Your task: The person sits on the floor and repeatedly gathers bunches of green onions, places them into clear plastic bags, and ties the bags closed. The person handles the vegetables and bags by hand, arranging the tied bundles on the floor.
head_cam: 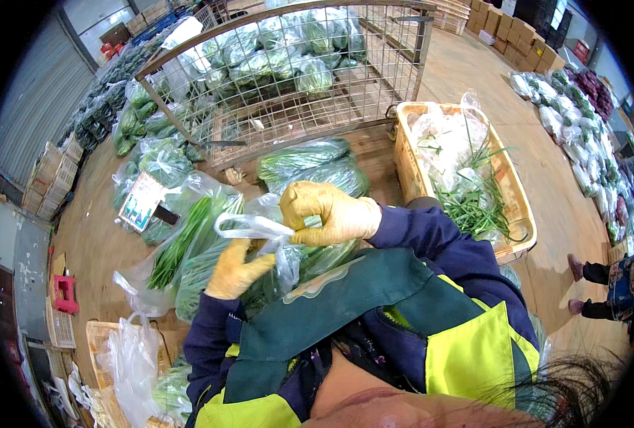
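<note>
Both my hands wear yellowish work gloves. My right hand pinches a looped, twisted handle of a translucent plastic bag between thumb and fingers. Just below the white loop is my left hand, thumb and fingers spread apart; its fingertips are partly hidden by the plastic. The bag holds long green leafy stalks, partly covered by my arms and dark green apron. To the left lies an open clear bag of green stalks. Beyond my hands, filled bags of long green vegetables rest on the floor.
A wire-mesh cart with bagged greens stands ahead. At right is a yellow plastic crate of loose leaves and plastic. A scale display stands left. Empty plastic bags hang over a crate at lower left. Another person's legs appear far right.
</note>
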{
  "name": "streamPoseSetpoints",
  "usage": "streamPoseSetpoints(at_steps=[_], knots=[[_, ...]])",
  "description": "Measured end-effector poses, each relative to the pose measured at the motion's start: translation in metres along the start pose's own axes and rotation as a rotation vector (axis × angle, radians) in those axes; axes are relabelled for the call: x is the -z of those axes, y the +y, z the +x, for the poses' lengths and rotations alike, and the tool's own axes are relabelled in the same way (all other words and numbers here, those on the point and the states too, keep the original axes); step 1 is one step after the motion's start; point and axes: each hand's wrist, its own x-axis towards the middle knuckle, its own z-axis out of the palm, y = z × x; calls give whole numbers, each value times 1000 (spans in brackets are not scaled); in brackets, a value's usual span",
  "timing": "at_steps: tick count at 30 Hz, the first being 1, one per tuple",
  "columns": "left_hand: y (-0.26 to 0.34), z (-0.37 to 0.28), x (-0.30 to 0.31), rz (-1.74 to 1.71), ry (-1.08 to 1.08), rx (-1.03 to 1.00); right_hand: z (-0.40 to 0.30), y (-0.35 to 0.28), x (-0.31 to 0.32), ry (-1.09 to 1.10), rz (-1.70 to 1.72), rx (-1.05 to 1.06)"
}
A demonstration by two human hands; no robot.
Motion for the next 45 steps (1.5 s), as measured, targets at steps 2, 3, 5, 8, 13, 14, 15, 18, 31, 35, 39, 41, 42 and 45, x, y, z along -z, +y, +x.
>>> streamPoseSetpoints(at_steps=[2,3,5,8,13,14,15,18,31,35,39,41,42,45], knots=[[11,-4,-15,361,94,-80,3,-2,-10,6,-76,108],[9,-2,-20,390,98,-124,6,-5,-13,-39,-118,128],[-4,-4,-23,435,193,-91,13,-12,-16,-128,-200,170],[-13,0,-19,683,245,-291,6,4,-5,-79,-300,77],[-1,3,-14,638,265,-301,-13,35,-5,-6,-255,-162],[4,3,-14,616,270,-298,-21,41,-12,-86,-229,-231],[7,1,-13,597,277,-290,-17,32,-14,-192,-136,-326],[9,-5,2,867,344,-270,-11,23,-21,-230,-241,-298],[55,-30,50,589,395,-406,-13,-9,6,108,-237,-276],[85,-19,8,859,216,-625,1,-31,-21,-111,-395,-60],[76,-18,26,561,493,-628,-10,-35,-6,139,-478,-53],[82,-28,65,67,469,-269,-25,-35,14,251,-400,-252],[87,-33,92,-210,419,-253,-26,-37,21,343,-292,-264],[103,-37,140,-501,335,-245,-40,-33,47,609,72,-379]])
